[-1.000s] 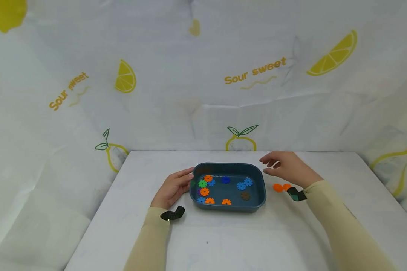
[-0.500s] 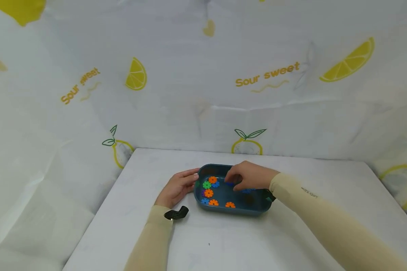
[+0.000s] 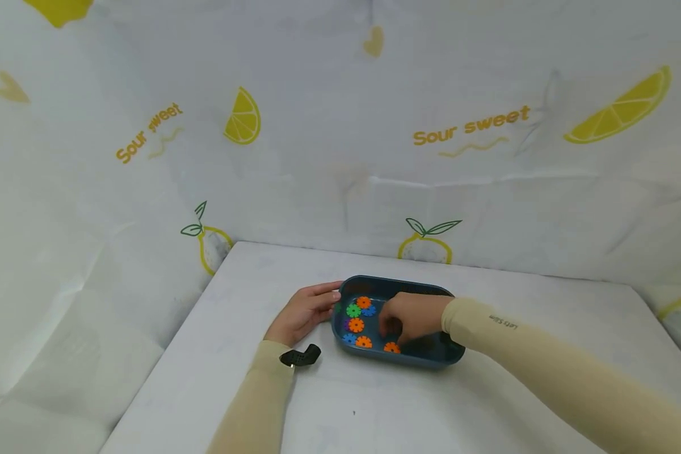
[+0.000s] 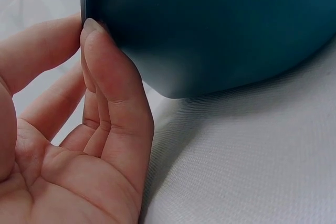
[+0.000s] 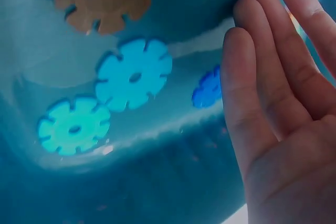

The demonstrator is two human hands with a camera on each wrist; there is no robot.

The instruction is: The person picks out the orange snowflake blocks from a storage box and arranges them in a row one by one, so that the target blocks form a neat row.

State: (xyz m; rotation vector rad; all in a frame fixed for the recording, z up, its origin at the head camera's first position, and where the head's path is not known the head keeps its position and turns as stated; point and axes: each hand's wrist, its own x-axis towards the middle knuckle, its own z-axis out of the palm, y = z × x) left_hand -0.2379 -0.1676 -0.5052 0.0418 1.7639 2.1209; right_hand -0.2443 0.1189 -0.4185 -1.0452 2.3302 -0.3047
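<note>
A dark blue tray (image 3: 397, 359) stands on the table. My left hand (image 3: 302, 313) pinches its left end; the left wrist view shows thumb and fingertips at the tray's wall (image 4: 220, 30). Reaching down into the tray, my right hand (image 3: 415, 317) has bent fingers, with a gap between thumb and forefinger. Close by its thumb lies an orange snowflake disc (image 3: 392, 347). Beside the right fingers (image 5: 239, 77), a dark blue disc (image 5: 207, 88), two lighter blue discs (image 5: 135, 75) and a brown disc (image 5: 105, 6) lie on the tray floor.
Along the tray's left side lie several more discs, among them a green disc (image 3: 354, 310), a blue disc (image 3: 369, 311) and an orange disc (image 3: 356, 325). The white table (image 3: 318, 403) meets a lemon-printed cloth (image 3: 318, 126) behind. My right sleeve (image 3: 522, 347) crosses the tray's right end.
My right hand has moved left from beside the tray and down into it. Its arm now covers where orange discs lay on the table. The left hand keeps its place at the tray.
</note>
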